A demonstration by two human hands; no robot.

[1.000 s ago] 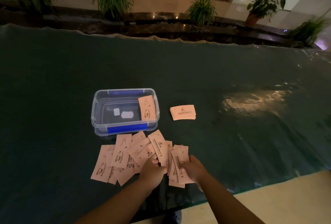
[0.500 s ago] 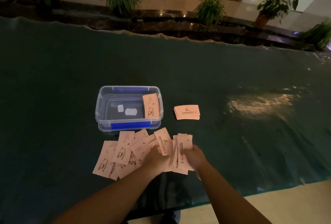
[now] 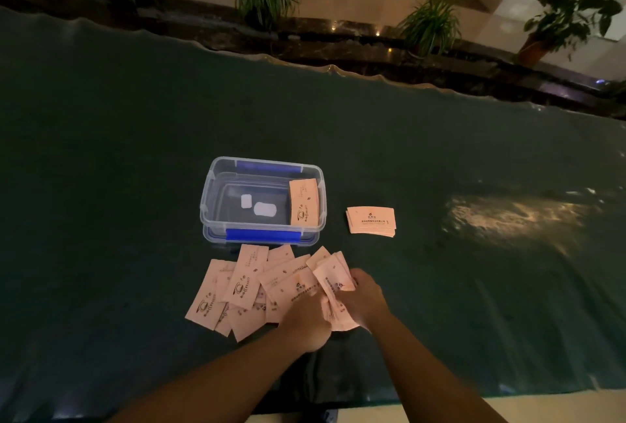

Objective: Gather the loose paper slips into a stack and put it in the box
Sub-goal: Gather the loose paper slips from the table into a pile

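- While the right hand (image 3: pixel 364 299) pinches a small bundle of slips (image 3: pixel 333 278) by its near end, the left hand (image 3: pixel 306 322) sits just beside it, fingers curled toward the same bundle; whether the left actually clamps paper or only steadies it I cannot tell.
- Bundle is fanned at the far end, edges not squared. Risk: a loose pinch lets the top slips slide out and drop back onto the cloth (image 3: pixel 440 151).
- Left of the grip, the loose slips (image 3: pixel 237 287) lie overlapped in a messy spread. Risk: dragging 1 out from under the others scatters the rest or pushes some toward the near table edge.
- Thin paper flat on cloth is hard to lift; a fingertip may crease or fold a slip instead of raising it.
- Beyond the grip and a little left stands the box (image 3: pixel 216 206), open, with 1 slip (image 3: pixel 304 200) leaning against its right wall. Risk: dropping a stack in could knock it flat or jam against it.
- Beyond the grip to the right, a finished stack (image 3: pixel 371 221) lies outside the box; it is easy to forget.
- Dim light; print and edges are hard to read.
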